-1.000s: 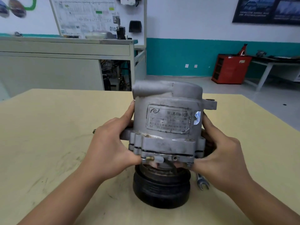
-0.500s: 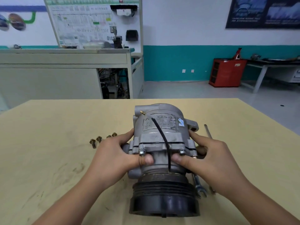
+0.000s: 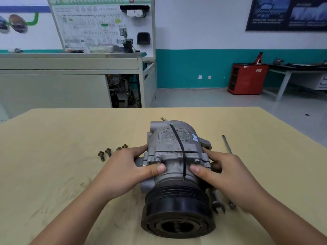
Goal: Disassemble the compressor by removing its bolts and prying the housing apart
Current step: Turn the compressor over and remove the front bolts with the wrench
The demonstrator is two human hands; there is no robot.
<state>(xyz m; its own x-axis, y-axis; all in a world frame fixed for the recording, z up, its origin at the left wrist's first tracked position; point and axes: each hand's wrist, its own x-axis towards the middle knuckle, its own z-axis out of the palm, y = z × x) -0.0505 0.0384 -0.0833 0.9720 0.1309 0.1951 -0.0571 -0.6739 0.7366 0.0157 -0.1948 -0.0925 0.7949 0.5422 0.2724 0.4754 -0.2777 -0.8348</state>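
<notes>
Workshop table [image 3: 53, 174] carries the compressor [image 3: 177, 174] lying at lower centre, left hand [image 3: 123, 172] and right hand [image 3: 228, 175] each with grip pressed around its housing, likely steadying it beside removed bolts [image 3: 112, 152].

Dull grey cast metal on the compressor [image 3: 174, 151] housing, faintly rough and unpolished. Matt black on the pulley [image 3: 177, 207], grooved around the rim. Thin glossy black sheath on the wire [image 3: 178, 144]. Brassy, slightly shiny heads on the loose bolts [image 3: 113, 151]. Smooth pale wood-look top on the table [image 3: 53, 156], scuffed with grey smudges.
</notes>
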